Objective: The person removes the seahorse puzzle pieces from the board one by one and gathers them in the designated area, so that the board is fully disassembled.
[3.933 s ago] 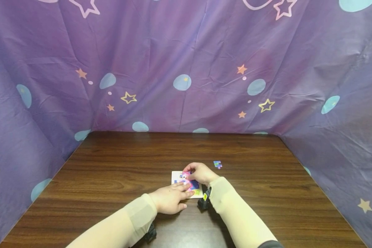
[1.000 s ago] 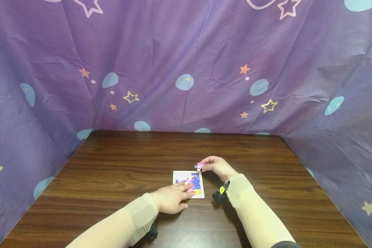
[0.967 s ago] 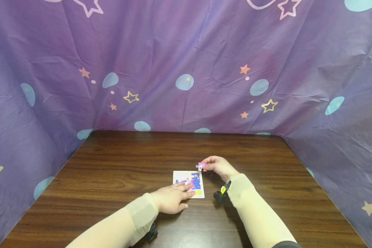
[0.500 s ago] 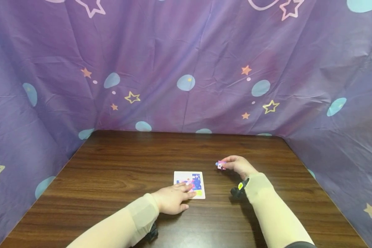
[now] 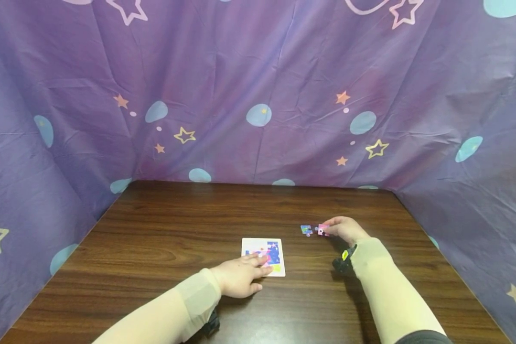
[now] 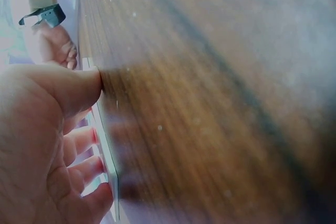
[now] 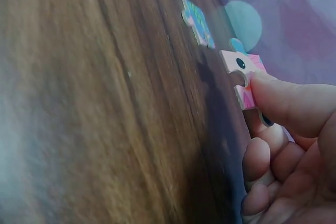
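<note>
My right hand (image 5: 348, 230) pinches a pink puzzle piece (image 7: 247, 77) with a printed eye between thumb and fingers, held close over the table. Just left of it in the head view, a blue-green puzzle piece (image 5: 306, 230) lies flat on the wood; the right wrist view shows this blue-green piece (image 7: 197, 23) beyond the held one. My left hand (image 5: 241, 277) rests with fingers spread on a white-bordered puzzle board (image 5: 248, 242), covering its lower left. Blue, pink and yellow picture parts show on the board. In the left wrist view the fingertips (image 6: 92, 166) touch the board's surface.
The dark wooden table (image 5: 176, 215) carries the board near its middle. A purple curtain (image 5: 223, 71) printed with stars encloses the back and both sides. Black camera mounts (image 5: 343, 263) sit on the wrists.
My right hand has lifted the pink puzzle piece off the board and carried it right, past the blue-green piece, which shows again. My left hand stays on the board.
</note>
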`<action>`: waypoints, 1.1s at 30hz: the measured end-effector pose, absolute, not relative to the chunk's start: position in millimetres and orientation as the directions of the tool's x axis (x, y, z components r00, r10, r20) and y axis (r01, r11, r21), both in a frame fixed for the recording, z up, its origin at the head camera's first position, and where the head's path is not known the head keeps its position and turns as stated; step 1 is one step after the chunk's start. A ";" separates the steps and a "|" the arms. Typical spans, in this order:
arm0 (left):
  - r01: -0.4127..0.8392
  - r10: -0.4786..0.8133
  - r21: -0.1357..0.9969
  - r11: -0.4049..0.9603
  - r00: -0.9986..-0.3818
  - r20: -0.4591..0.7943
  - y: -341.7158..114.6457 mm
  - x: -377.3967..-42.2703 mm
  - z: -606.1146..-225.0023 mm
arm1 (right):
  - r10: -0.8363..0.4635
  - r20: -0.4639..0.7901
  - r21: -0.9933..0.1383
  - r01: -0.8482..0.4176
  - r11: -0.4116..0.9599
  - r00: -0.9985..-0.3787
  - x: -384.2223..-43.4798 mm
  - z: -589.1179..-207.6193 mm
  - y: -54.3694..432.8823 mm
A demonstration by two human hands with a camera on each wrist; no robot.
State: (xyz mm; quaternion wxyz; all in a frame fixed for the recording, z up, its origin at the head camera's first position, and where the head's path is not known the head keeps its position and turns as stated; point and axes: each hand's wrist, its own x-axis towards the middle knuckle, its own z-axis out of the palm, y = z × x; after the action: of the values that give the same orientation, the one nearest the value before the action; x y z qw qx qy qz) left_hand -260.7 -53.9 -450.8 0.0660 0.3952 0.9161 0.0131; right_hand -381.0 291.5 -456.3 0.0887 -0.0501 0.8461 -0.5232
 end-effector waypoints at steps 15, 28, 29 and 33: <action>0.728 0.731 0.078 0.681 -0.672 -0.119 -53.8 -259.4 -447.9 | -0.034 -0.066 -0.776 0.030 0.630 -0.997 -377.2 -461.2 281.1; 0.726 0.729 0.078 0.684 -0.673 -0.124 -52.7 -258.5 -446.4 | -0.025 -0.039 -0.768 0.014 0.641 -0.999 -375.4 -463.8 283.6; 0.724 0.728 0.083 0.685 -0.675 -0.123 -52.8 -258.5 -446.4 | -0.028 -0.033 -0.786 0.009 0.618 -0.999 -375.3 -463.6 282.9; 0.718 0.724 0.094 0.689 -0.680 -0.112 -53.9 -259.0 -447.5 | -0.061 0.018 -0.813 -0.050 0.580 -0.998 -377.0 -458.8 273.9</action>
State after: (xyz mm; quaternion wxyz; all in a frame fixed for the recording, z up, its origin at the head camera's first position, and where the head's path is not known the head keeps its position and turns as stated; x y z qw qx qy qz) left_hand -259.0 -53.9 -447.5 0.0703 0.3936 0.9163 0.0213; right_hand -377.0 273.9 -458.8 0.0056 -0.0312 0.8889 -0.4570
